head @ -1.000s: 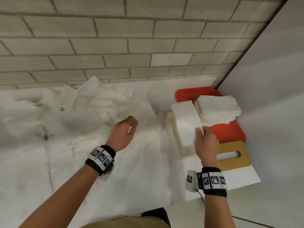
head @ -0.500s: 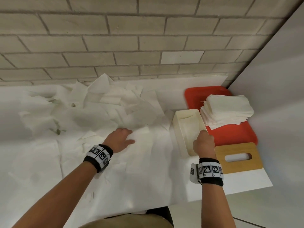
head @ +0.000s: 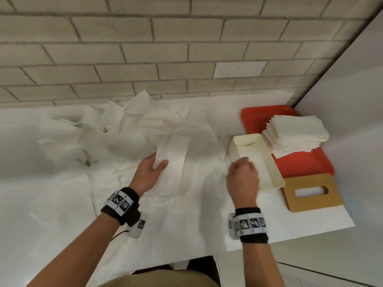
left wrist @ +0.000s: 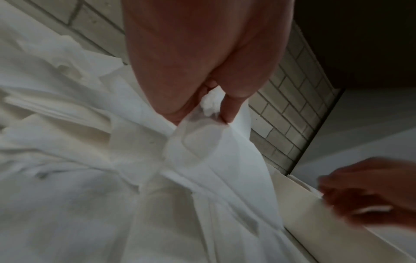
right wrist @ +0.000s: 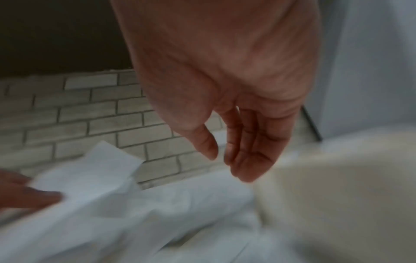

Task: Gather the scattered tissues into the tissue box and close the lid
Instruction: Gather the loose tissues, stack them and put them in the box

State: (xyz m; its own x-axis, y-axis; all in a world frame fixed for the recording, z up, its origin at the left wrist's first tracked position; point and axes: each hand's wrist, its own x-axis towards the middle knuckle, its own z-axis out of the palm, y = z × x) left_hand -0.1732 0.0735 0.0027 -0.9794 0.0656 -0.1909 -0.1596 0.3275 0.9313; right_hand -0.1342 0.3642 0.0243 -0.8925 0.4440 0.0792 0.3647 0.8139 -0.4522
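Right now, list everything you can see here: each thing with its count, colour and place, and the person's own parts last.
scattered tissues: many, white, strewn over the table's left and middle
folded tissue: one, white, long strip in front of the pile, its near end pinched by the left hand
tissue box: one, cream, open, right of the pile
stacked tissues: one stack, white, on the tray
tray: one, red, in the right corner
lid: one, wooden with an oval slot, in front of the tray
table: one, white
brick wall: pale, behind the table
wristbands: two, black with printed markers
left hand: holds the folded tissue
right hand: empty, fingers relaxed, over the box's near end
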